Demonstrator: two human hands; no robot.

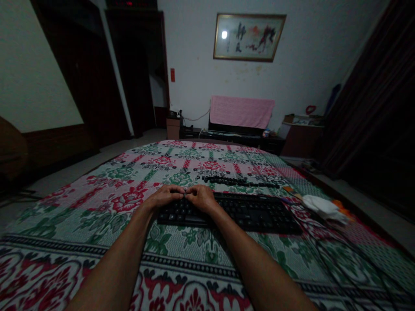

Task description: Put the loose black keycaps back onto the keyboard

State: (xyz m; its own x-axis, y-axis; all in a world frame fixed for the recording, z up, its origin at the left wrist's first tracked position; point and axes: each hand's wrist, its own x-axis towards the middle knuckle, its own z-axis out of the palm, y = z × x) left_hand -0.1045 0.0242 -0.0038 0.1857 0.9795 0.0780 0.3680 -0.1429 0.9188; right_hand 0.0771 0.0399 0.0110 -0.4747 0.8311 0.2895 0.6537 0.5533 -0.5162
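A: Hands?
B: Note left hand [167, 195] and right hand [201, 197] close together, fingertips bunched over far left part of black keyboard [259, 214]. Cannot tell whether pinching anything small.
A: Keyboard where?
B: Flat on flowered cloth [184, 259].
A: Farther out?
B: Note small black pieces [240, 182] lined up just beyond, white bundle [320, 205] at right, 1 pink towel [241, 111] and 1 framed picture [249, 37] farthest.

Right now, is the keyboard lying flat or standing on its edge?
Flat: the black keyboard lies on the flowered cloth, its keys facing up.
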